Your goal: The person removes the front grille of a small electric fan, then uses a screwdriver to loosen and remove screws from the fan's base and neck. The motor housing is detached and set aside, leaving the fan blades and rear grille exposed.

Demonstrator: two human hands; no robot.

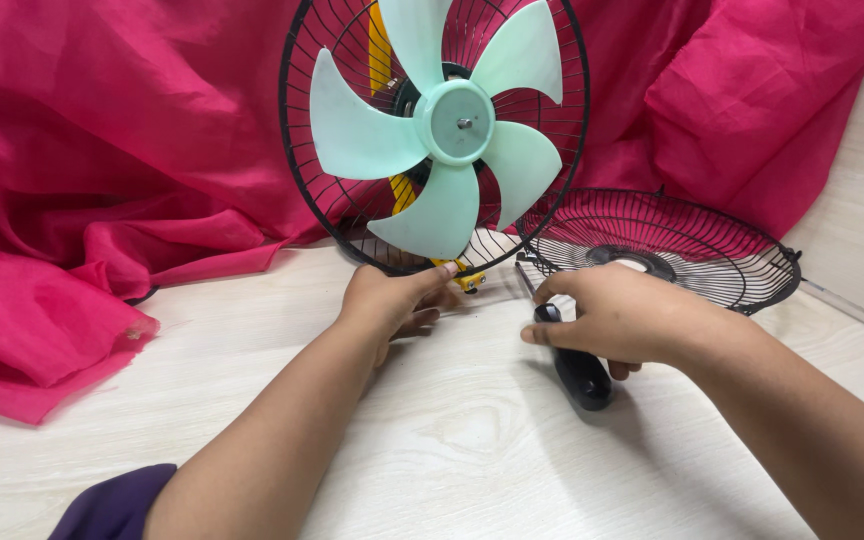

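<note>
Place: an improvised repair spot, seemingly in a home rather than a fitted workshop.
Surface: a pale wood-grain floor or tabletop [472, 440] is seen, on which everything is laid directly.
Backdrop: crumpled bright pink cloth [102, 150] is draped behind and to the left, hiding whatever lies beyond.
Work in view: a fan with mint-green blades [452, 125] is stood upright in its black rear grille, while the detached front grille [692, 245] is laid flat beside it.
Tools: a single black-handled screwdriver [577, 365] is shown.
</note>
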